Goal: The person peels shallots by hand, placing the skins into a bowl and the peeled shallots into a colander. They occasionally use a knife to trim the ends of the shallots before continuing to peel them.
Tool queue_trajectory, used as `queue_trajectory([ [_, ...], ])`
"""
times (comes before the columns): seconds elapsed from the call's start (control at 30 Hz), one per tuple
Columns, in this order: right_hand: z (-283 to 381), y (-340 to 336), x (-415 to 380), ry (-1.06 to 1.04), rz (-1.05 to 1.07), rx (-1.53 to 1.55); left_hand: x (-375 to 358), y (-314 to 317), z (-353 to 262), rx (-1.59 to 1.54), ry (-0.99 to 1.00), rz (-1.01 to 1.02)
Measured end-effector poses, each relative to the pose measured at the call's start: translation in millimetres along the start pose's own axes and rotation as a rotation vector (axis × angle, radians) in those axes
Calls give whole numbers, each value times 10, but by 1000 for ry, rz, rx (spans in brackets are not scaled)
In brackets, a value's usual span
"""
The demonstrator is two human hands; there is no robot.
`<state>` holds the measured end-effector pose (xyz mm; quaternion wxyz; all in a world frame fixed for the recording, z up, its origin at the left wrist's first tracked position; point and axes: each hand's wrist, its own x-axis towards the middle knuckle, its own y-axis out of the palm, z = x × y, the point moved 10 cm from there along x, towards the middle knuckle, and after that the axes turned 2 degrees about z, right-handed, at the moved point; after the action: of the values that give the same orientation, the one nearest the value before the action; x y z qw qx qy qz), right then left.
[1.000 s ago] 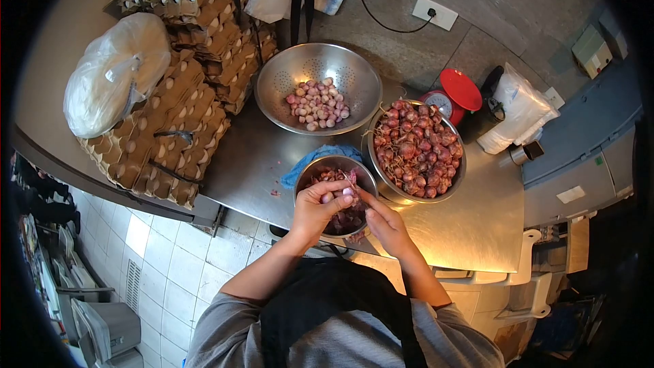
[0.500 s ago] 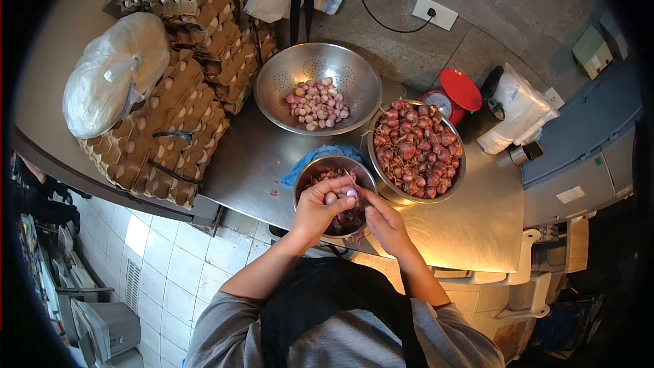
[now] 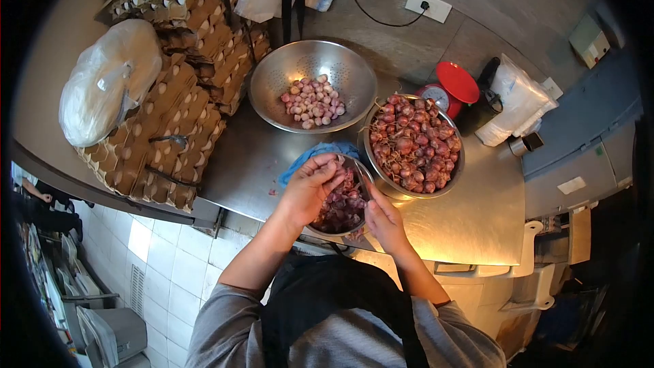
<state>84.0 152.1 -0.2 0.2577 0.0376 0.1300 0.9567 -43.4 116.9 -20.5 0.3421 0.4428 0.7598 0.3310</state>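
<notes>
My left hand (image 3: 308, 189) is closed, with its fingertips pinched on a small pale shallot (image 3: 340, 159) that the fingers mostly hide. My right hand (image 3: 385, 223) is wrapped round a small knife (image 3: 363, 178), its thin blade pointing up and away from me. Both hands are over a metal bowl (image 3: 328, 234) holding reddish-purple shallot skins (image 3: 344, 206). Beyond it, a perforated steel colander (image 3: 272, 88) contains peeled pinkish shallots (image 3: 313, 102). To the right, another metal bowl (image 3: 459, 176) is heaped with unpeeled red shallots (image 3: 413, 144).
A blue cloth (image 3: 291, 169) lies behind the skins bowl on the steel table (image 3: 477, 232). Stacked egg trays (image 3: 146, 157) with a white plastic bag (image 3: 109, 85) on top stand at left. At the back right are a red scale (image 3: 458, 83) and a plastic-wrapped pack (image 3: 516, 102).
My left hand has moved slightly up and left, apart from the knife. Its fingers have shifted around the shallot, now less visible. My right hand keeps the knife in nearly the same place.
</notes>
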Motion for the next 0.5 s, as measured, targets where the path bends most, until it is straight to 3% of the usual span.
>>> queue_trajectory([
  [0.5,-108,-89,19,28,-79,-15,-203,113,274,49,-46,70],
])
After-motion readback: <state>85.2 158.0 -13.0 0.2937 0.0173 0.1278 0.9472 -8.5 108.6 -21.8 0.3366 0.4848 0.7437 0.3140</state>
